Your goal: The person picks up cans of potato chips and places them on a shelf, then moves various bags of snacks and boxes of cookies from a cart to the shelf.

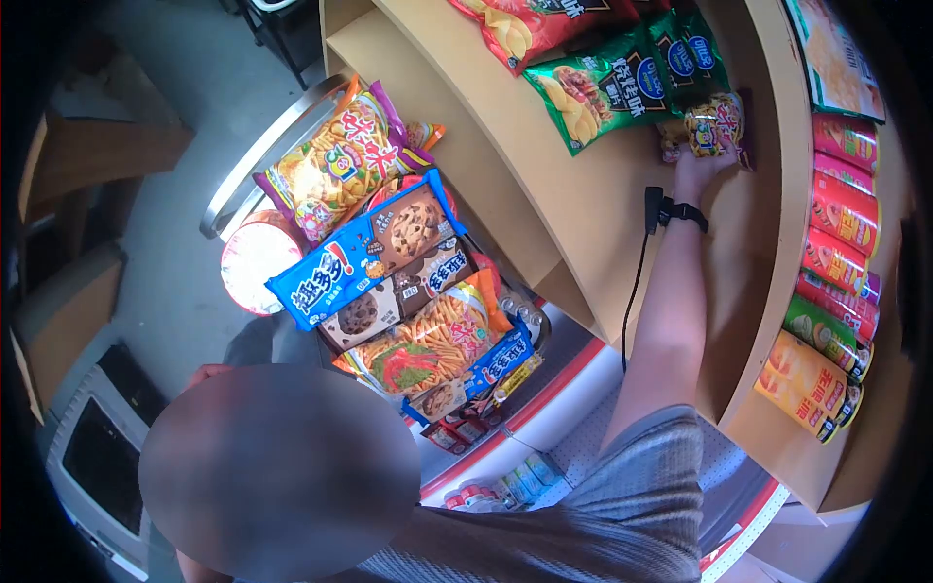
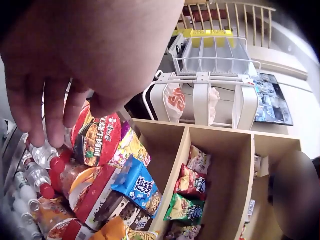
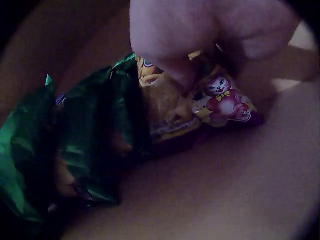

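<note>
At the shelf, my right hand (image 1: pixel 708 167) grips a small purple-and-yellow snack bag (image 1: pixel 717 121). In the right wrist view, the curled fingers of the right hand (image 3: pixel 210 30) cover the top of this bag (image 3: pixel 225 102), which has a cartoon animal on it. Green chip bags (image 1: pixel 612 92) stand in a row beside it. My left hand (image 2: pixel 65 70) hangs with loose fingers over clear bottles with red caps (image 2: pixel 37 177) in the left wrist view. The head view hides most of that hand behind a blurred round shape.
A heaped cart (image 1: pixel 248 155) carries snack bags, blue cookie packs (image 1: pixel 364 248) and a noodle tub (image 1: pixel 260 262). Wooden dividers (image 1: pixel 525 185) part the shelf compartments. Chip cans (image 1: pixel 841 209) line the right compartment. A black cable (image 1: pixel 634 301) hangs from my right wrist.
</note>
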Demonstrator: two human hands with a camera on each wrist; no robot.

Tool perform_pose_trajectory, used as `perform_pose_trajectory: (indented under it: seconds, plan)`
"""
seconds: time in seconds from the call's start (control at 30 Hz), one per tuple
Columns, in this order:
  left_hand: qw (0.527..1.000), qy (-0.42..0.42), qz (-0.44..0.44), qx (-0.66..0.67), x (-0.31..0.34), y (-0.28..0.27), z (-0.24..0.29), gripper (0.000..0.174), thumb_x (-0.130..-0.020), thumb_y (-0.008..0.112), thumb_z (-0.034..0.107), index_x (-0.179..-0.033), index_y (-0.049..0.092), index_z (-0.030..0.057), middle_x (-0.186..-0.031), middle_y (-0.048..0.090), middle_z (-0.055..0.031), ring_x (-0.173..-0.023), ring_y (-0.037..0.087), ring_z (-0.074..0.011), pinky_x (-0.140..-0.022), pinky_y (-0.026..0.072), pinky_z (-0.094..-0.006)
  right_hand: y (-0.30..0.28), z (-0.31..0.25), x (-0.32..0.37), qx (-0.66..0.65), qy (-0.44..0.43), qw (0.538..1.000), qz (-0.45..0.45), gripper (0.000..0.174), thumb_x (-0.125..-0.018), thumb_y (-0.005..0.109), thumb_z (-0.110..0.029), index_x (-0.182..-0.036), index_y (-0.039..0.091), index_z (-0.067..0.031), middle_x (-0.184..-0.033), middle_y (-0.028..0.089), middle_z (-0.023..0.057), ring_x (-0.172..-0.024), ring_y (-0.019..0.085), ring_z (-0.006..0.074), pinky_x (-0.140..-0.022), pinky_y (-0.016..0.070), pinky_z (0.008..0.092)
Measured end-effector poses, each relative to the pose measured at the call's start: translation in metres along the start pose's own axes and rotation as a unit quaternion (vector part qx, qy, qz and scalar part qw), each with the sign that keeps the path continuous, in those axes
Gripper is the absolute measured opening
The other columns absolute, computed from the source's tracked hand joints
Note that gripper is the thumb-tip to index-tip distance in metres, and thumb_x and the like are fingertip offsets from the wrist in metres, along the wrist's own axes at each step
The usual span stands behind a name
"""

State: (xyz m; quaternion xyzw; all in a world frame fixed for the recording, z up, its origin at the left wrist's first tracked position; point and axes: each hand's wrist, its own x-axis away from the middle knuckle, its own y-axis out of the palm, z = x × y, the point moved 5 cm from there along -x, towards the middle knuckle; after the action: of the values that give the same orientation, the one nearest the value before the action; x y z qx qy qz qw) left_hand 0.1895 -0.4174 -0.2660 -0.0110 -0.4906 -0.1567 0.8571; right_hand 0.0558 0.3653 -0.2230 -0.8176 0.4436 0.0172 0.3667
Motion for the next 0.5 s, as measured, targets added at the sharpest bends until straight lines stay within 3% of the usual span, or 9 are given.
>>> perform_pose_trajectory:
  seconds: [0.03, 0.1, 0.23, 0.33, 0.4, 0.5]
  plan:
    - [1.0, 0.005, 0.001, 0.005, -0.001, 0.0, 0.0, 0.034, -0.111, 0.049, 0.035, -0.127, 0.06, 0.0069, -0.112, 0.069, -0.0049, -0.104, 0.066, -0.0154, -0.091, 0.0492, -0.0295, -0.002, 0.013, -0.006, -0.001, 0.001, 1.0, 0.001, 0.078, -0.074, 0.078, 0.013, -0.136, 0.036, -0.0084, -0.139, 0.04, 0.0179, -0.131, 0.049, 0.0322, -0.113, 0.0455, 0.039]
    - [1.0, 0.013, 0.004, 0.011, -0.002, 0.0, 0.003, 0.034, -0.111, 0.049, 0.034, -0.128, 0.06, 0.0068, -0.112, 0.07, -0.0051, -0.104, 0.066, -0.0156, -0.091, 0.0493, -0.0296, -0.005, 0.029, -0.018, 0.097, -0.102, 0.99, 0.018, 0.077, -0.074, 0.076, 0.014, -0.136, 0.035, -0.0084, -0.139, 0.04, 0.018, -0.13, 0.049, 0.0314, -0.113, 0.0459, 0.038]
    - [1.0, 0.013, 0.008, 0.01, 0.0, -0.003, 0.009, 0.033, -0.111, 0.048, 0.032, -0.128, 0.06, 0.0049, -0.112, 0.07, -0.0065, -0.105, 0.067, -0.0163, -0.092, 0.0497, -0.0306, -0.007, 0.031, -0.017, 0.026, -0.097, 0.995, 0.0, 0.077, -0.075, 0.073, 0.016, -0.138, 0.035, -0.0088, -0.139, 0.039, 0.0171, -0.13, 0.05, 0.0303, -0.112, 0.0464, 0.037]
    - [1.0, 0.016, 0.008, 0.014, 0.001, -0.007, 0.009, 0.032, -0.111, 0.048, 0.028, -0.128, 0.06, 0.0038, -0.112, 0.07, -0.0077, -0.105, 0.067, -0.0171, -0.094, 0.05, -0.0317, -0.01, 0.015, -0.005, -0.023, -0.059, 0.998, -0.006, 0.073, -0.075, 0.076, 0.016, -0.135, 0.041, -0.0073, -0.137, 0.043, 0.0158, -0.129, 0.05, 0.0274, -0.11, 0.0475, 0.0365]
    - [1.0, 0.018, 0.009, 0.006, 0.003, -0.013, 0.008, 0.031, -0.111, 0.048, 0.027, -0.128, 0.061, 0.004, -0.112, 0.071, -0.0078, -0.105, 0.068, -0.0174, -0.095, 0.0502, -0.0321, -0.014, -0.001, 0.007, -0.042, 0.035, 0.998, -0.028, 0.061, -0.079, 0.078, 0.012, -0.129, 0.048, -0.0051, -0.134, 0.049, 0.0137, -0.13, 0.05, 0.0246, -0.11, 0.046, 0.0377]
    - [0.999, 0.028, -0.001, 0.021, 0.007, -0.019, 0.014, 0.031, -0.111, 0.047, 0.025, -0.128, 0.061, 0.0032, -0.113, 0.071, -0.009, -0.105, 0.068, -0.0192, -0.094, 0.0513, -0.0326, -0.027, -0.004, 0.029, -0.08, 0.067, 0.994, -0.008, 0.047, -0.085, 0.079, 0.003, -0.124, 0.053, -0.0037, -0.13, 0.054, 0.0117, -0.13, 0.051, 0.0244, -0.112, 0.0427, 0.0391]
